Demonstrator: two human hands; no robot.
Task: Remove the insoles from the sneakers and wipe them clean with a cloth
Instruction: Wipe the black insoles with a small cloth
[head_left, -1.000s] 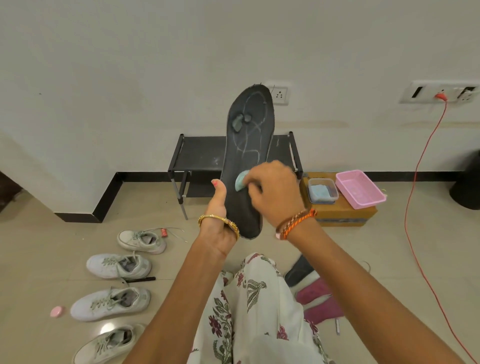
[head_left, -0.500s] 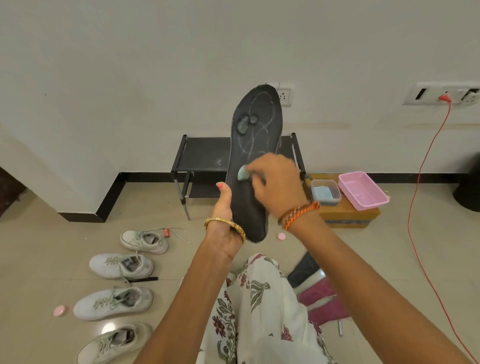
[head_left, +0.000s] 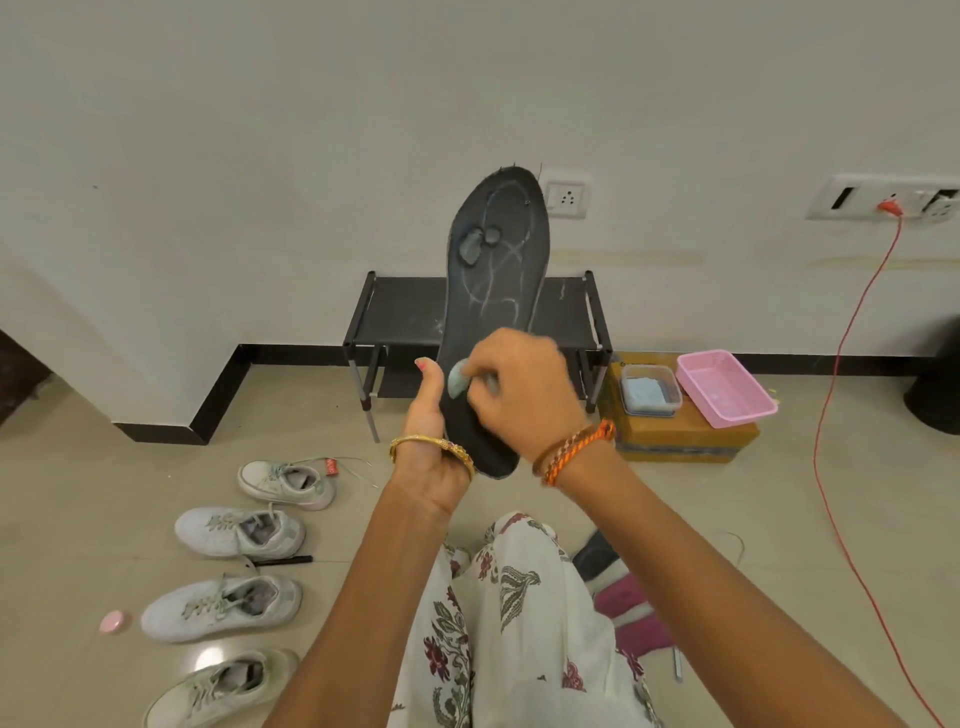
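A black insole (head_left: 496, 270) with pale smear lines and two grey patches stands upright in front of me, toe end up. My left hand (head_left: 431, 447) grips its heel end, thumb along the left edge. My right hand (head_left: 519, 389) pinches a small pale green cloth (head_left: 456, 378) and presses it against the insole's lower half. Several white sneakers (head_left: 239, 532) lie in a row on the floor at the left.
A black shoe rack (head_left: 405, 312) stands against the wall behind the insole. To its right a cardboard box (head_left: 680, 441) carries a clear tub (head_left: 649, 392) and a pink tray (head_left: 724, 387). A red cable (head_left: 831, 441) runs down the right side. A pink disc (head_left: 113, 621) and a black pen (head_left: 283, 560) lie by the sneakers.
My right hand has rubbed the cloth up the insole and back down over its lower half. My left hand has kept holding the heel, and the insole has tilted slightly.
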